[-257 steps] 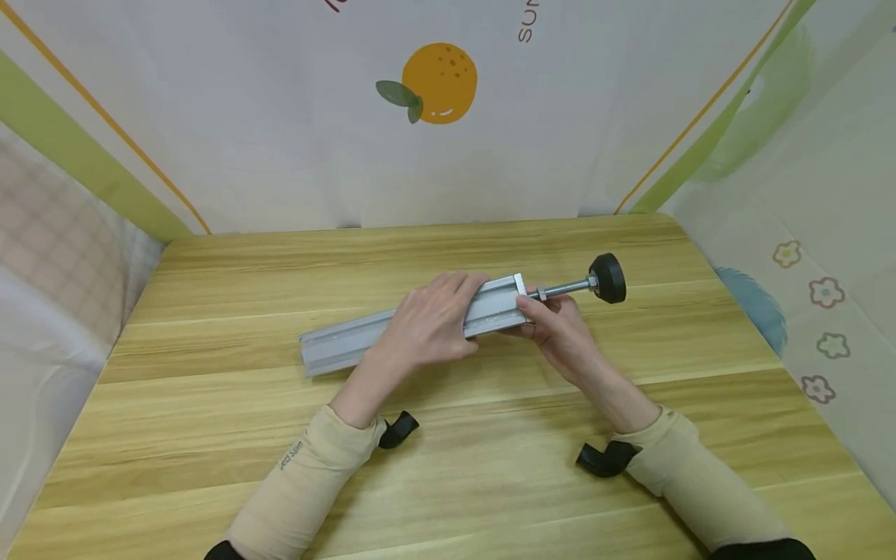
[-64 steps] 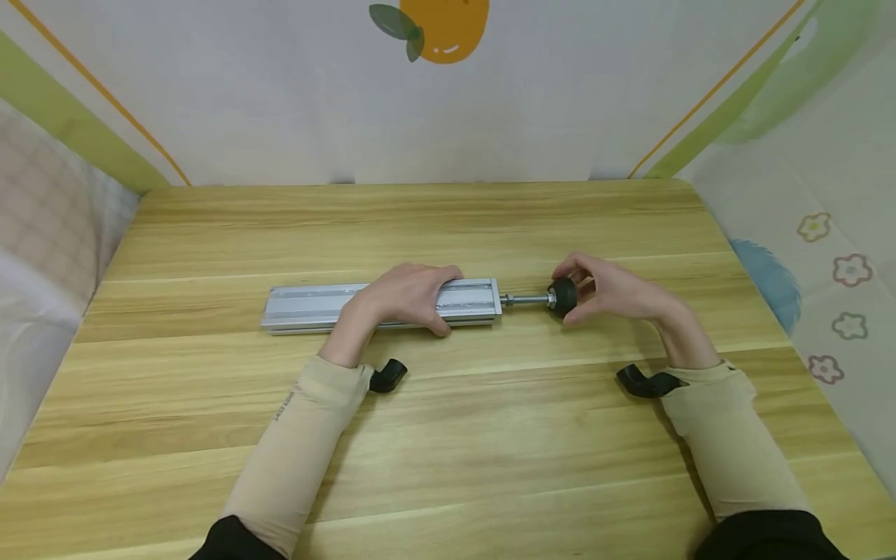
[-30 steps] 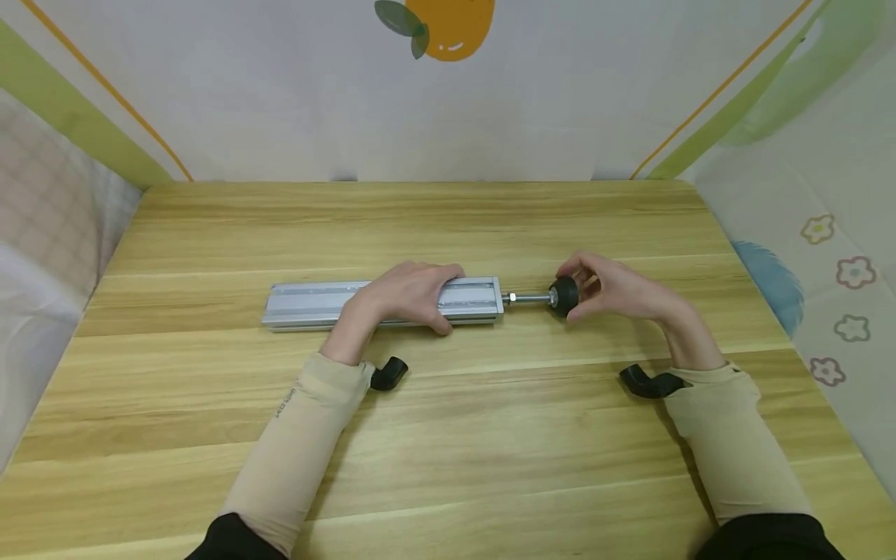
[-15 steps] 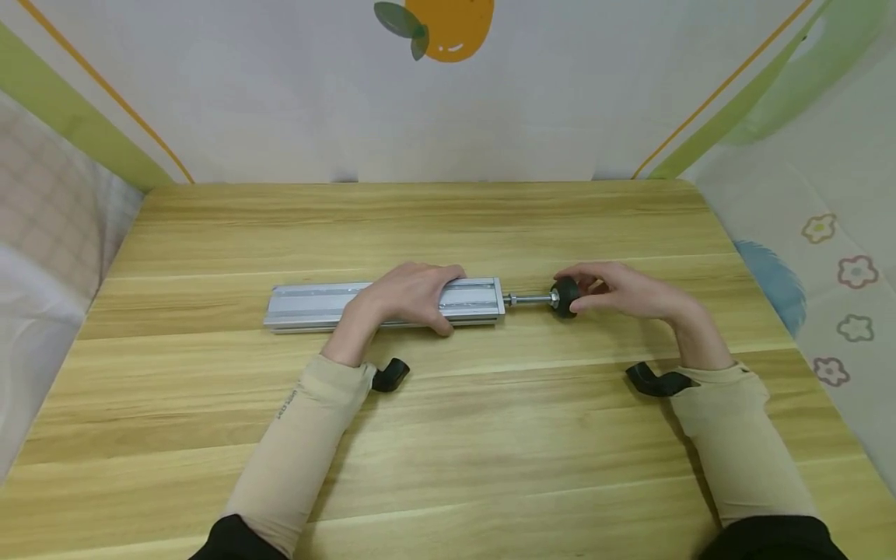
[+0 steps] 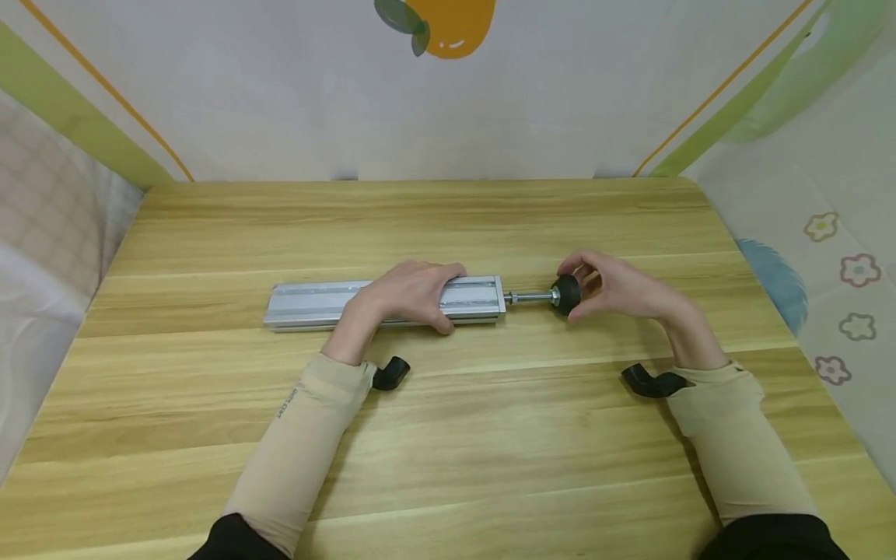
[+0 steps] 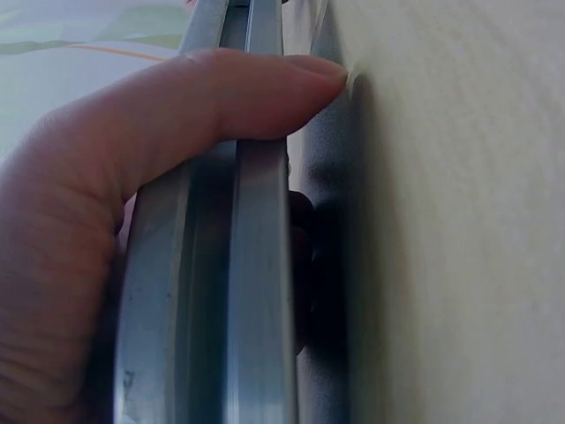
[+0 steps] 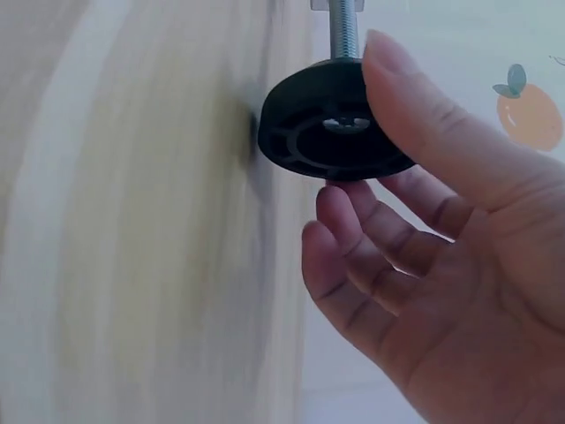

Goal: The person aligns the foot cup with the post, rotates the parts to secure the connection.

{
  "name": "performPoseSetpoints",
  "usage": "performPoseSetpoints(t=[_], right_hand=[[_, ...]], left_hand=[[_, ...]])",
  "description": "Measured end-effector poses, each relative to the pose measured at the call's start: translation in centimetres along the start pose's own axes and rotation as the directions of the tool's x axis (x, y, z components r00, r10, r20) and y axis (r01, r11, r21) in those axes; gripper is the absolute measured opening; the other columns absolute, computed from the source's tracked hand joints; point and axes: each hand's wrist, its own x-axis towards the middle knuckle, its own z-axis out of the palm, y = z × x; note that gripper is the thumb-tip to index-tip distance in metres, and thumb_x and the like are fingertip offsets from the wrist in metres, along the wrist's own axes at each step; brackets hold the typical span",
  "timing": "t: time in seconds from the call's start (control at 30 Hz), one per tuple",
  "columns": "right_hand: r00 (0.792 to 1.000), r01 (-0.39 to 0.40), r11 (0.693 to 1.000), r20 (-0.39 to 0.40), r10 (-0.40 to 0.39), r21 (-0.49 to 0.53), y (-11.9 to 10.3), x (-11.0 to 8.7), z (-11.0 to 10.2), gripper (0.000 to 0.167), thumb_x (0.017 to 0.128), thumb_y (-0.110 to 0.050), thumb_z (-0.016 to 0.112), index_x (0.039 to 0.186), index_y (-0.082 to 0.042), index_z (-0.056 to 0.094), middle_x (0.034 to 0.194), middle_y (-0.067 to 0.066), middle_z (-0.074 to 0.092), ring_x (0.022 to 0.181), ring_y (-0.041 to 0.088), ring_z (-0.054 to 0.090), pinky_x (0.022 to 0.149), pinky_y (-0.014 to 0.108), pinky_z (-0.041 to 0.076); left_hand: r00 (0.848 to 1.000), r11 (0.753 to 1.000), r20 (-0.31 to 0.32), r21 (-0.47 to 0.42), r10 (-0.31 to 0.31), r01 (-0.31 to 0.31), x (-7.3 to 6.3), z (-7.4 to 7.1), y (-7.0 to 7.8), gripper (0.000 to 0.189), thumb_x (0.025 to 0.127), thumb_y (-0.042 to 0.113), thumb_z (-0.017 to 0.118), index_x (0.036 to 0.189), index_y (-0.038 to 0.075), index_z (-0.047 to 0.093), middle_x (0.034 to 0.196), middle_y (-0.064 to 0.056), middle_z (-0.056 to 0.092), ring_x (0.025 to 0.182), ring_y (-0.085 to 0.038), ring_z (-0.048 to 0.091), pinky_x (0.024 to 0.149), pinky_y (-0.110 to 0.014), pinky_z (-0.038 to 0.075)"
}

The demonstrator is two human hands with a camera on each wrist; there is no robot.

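Note:
A silver aluminium extrusion profile point(image 5: 308, 305) lies lengthwise on the wooden table. Out of its capped right end comes a threaded leveling foot with a steel stud point(image 5: 533, 297), a nut and a black round base point(image 5: 565, 295). My left hand point(image 5: 409, 295) grips the profile from above. Its thumb point(image 6: 265, 93) lies across the grooved side in the left wrist view. At the base, my right hand point(image 5: 619, 288) pinches the rim, thumb near and fingers beyond. The ribbed underside of the base point(image 7: 331, 146) faces the right palm, and the fingertips behind it are partly hidden.
The wood-grain table point(image 5: 462, 435) extends around both arms. A white printed curtain point(image 5: 301, 93) rises behind its far edge, with more hanging at both sides. Black curved pieces point(image 5: 392, 374) stick out from the beige sleeves at each wrist.
Earliest, the profile was angled and my right hand was at its capped end; now it lies straight and that hand is on the base. Lately the right fingers have shifted around the rim.

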Motion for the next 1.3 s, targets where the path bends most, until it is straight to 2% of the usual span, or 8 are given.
performPoseSetpoints(t=[0.3, 0.43, 0.6, 0.7, 0.83, 1.0, 1.17, 1.3], right_hand=[[0.997, 0.050, 0.992, 0.064, -0.043, -0.120, 0.39, -0.46, -0.62, 0.048, 0.102, -0.021, 0.063, 0.147, -0.009, 0.053, 0.108, 0.008, 0.065, 0.094, 0.015, 0.059, 0.080, 0.029, 0.050], [0.997, 0.051, 0.992, 0.071, -0.043, -0.113, 0.36, -0.54, -0.76, 0.051, 0.101, -0.022, 0.065, 0.149, -0.009, 0.050, 0.120, 0.009, 0.065, 0.100, 0.015, 0.059, 0.085, 0.028, 0.051], [0.998, 0.017, 1.000, 0.064, -0.015, -0.022, 0.14, -0.41, -0.62, 0.072, 0.086, -0.018, 0.082, 0.148, -0.009, 0.046, 0.143, 0.010, 0.054, 0.116, 0.022, 0.056, 0.096, 0.033, 0.052], [0.999, -0.014, 1.000, 0.051, 0.013, 0.011, -0.03, -0.20, -0.37, 0.077, 0.079, -0.016, 0.088, 0.144, -0.008, 0.046, 0.140, 0.012, 0.052, 0.116, 0.024, 0.055, 0.096, 0.034, 0.052], [1.000, -0.012, 1.000, 0.019, 0.012, -0.019, -0.23, -0.07, -0.13, 0.073, 0.078, -0.014, 0.089, 0.137, -0.003, 0.048, 0.127, 0.015, 0.055, 0.111, 0.026, 0.058, 0.093, 0.031, 0.053], [1.000, -0.005, 0.999, -0.007, 0.005, -0.051, -0.39, -0.27, -0.33, 0.062, 0.084, -0.015, 0.084, 0.137, -0.004, 0.053, 0.119, 0.013, 0.059, 0.107, 0.024, 0.060, 0.091, 0.028, 0.052], [0.998, 0.015, 0.993, 0.054, -0.009, -0.120, -0.21, -0.47, -0.76, 0.052, 0.098, -0.021, 0.069, 0.146, -0.009, 0.054, 0.116, 0.008, 0.067, 0.103, 0.019, 0.061, 0.086, 0.028, 0.051], [0.996, 0.021, 0.992, 0.087, -0.010, -0.124, -0.07, -0.56, -0.80, 0.056, 0.100, -0.024, 0.067, 0.151, -0.010, 0.050, 0.122, 0.009, 0.068, 0.106, 0.019, 0.062, 0.087, 0.029, 0.052]], left_hand=[[1.000, 1.000, -0.002, -0.001, -0.005, 0.005, 0.02, 0.01, 0.11, 0.074, 0.070, 0.038, 0.082, 0.137, 0.019, 0.054, 0.110, 0.002, 0.070, 0.092, -0.019, 0.062, 0.087, -0.037, 0.050], [1.000, 1.000, 0.001, 0.001, -0.008, 0.008, 0.02, 0.01, 0.14, 0.074, 0.071, 0.038, 0.082, 0.137, 0.020, 0.054, 0.109, 0.002, 0.070, 0.091, -0.019, 0.062, 0.087, -0.037, 0.050], [1.000, 1.000, -0.001, 0.008, 0.001, -0.001, 0.11, -0.09, 0.15, 0.076, 0.071, 0.038, 0.082, 0.139, 0.018, 0.053, 0.109, 0.001, 0.070, 0.091, -0.020, 0.061, 0.087, -0.038, 0.051], [1.000, 1.000, -0.004, 0.009, 0.008, -0.008, 0.18, -0.13, 0.12, 0.076, 0.070, 0.037, 0.082, 0.138, 0.017, 0.054, 0.109, 0.001, 0.070, 0.091, -0.020, 0.061, 0.087, -0.039, 0.051], [1.000, 1.000, -0.003, 0.009, 0.009, -0.008, 0.26, -0.12, 0.10, 0.074, 0.070, 0.037, 0.081, 0.137, 0.018, 0.054, 0.108, 0.001, 0.070, 0.091, -0.020, 0.061, 0.086, -0.039, 0.050], [1.000, 1.000, -0.002, 0.006, 0.005, -0.005, 0.30, -0.20, 0.12, 0.075, 0.070, 0.037, 0.081, 0.137, 0.018, 0.054, 0.107, 0.001, 0.070, 0.090, -0.020, 0.061, 0.085, -0.038, 0.050], [1.000, 1.000, -0.006, 0.007, 0.007, -0.007, 0.23, -0.26, 0.06, 0.074, 0.070, 0.037, 0.081, 0.137, 0.018, 0.054, 0.107, 0.001, 0.070, 0.090, -0.020, 0.061, 0.084, -0.037, 0.050], [1.000, 1.000, -0.005, 0.011, 0.010, -0.010, 0.15, -0.09, -0.04, 0.074, 0.070, 0.038, 0.081, 0.137, 0.018, 0.054, 0.106, 0.001, 0.070, 0.089, -0.020, 0.061, 0.085, -0.038, 0.050]])
